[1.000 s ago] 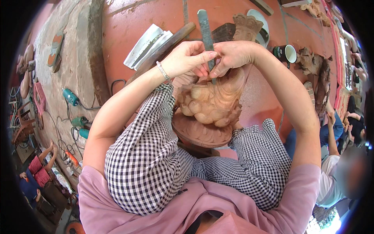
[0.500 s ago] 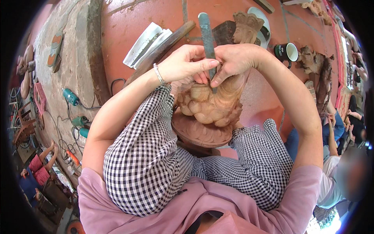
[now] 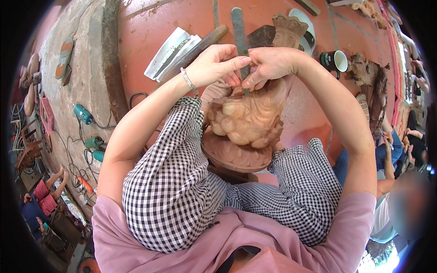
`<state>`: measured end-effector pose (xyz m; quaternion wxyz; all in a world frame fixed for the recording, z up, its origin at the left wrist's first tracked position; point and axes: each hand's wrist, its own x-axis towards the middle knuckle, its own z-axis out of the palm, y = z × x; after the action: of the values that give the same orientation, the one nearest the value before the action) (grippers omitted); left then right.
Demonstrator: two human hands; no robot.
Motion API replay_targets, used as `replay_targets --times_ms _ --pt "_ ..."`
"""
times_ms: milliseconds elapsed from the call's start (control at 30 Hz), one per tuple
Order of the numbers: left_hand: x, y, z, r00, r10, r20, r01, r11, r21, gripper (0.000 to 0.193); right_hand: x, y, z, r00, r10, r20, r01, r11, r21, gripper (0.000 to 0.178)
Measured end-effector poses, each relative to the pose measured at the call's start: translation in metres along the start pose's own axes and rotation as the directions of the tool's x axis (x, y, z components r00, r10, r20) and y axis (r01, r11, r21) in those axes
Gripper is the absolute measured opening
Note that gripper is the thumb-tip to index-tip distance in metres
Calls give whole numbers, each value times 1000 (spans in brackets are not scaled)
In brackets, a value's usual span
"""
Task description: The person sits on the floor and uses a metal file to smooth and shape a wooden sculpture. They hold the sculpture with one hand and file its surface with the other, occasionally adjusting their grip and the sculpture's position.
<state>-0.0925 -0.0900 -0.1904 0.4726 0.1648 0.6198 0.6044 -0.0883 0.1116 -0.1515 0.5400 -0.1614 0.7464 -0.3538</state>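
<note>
A carved wooden piece, warm brown with clustered rounded lobes above a darker reddish base, stands just off the centre of the view, toward two o'clock, between the person's knees. A long flat grey tool points up to twelve o'clock, its lower end at the top of the carving; whether it touches there is hard to tell.

The left hand, at twelve o'clock, has its thumb and fingers closed in a pinch on the tool. The right hand, at one o'clock, is curled round the tool's lower part — thumb pointing down beside the carving, fingers bent.

Around them, the person's black-and-white checked trousers fill seven o'clock and five o'clock. On the red tiled floor, a folded white packet and a dark wooden stick lie toward eleven. At one o'clock, a smaller carving stands beside a pale oval dish; at two are a dark mug and a rough wood chunk.

Farther out — a green power tool near nine, a sandal at ten, and a seated person at four.
</note>
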Motion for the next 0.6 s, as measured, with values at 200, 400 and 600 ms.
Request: replay_targets --times_ms 200,400,600 --pt "-6 -6 7 999 40 33 -36 993 -111 46 2 6 6 992 -124 6 124 992 28 25" --pt "6 -7 -1 999 -31 -24 31 999 14 40 -5 3 3 999 11 -30 -9 999 52 26" --pt "-4 -8 10 990 0 138 13 996 -93 38 -28 -11 30 986 -92 -142 74 990 -124 33"
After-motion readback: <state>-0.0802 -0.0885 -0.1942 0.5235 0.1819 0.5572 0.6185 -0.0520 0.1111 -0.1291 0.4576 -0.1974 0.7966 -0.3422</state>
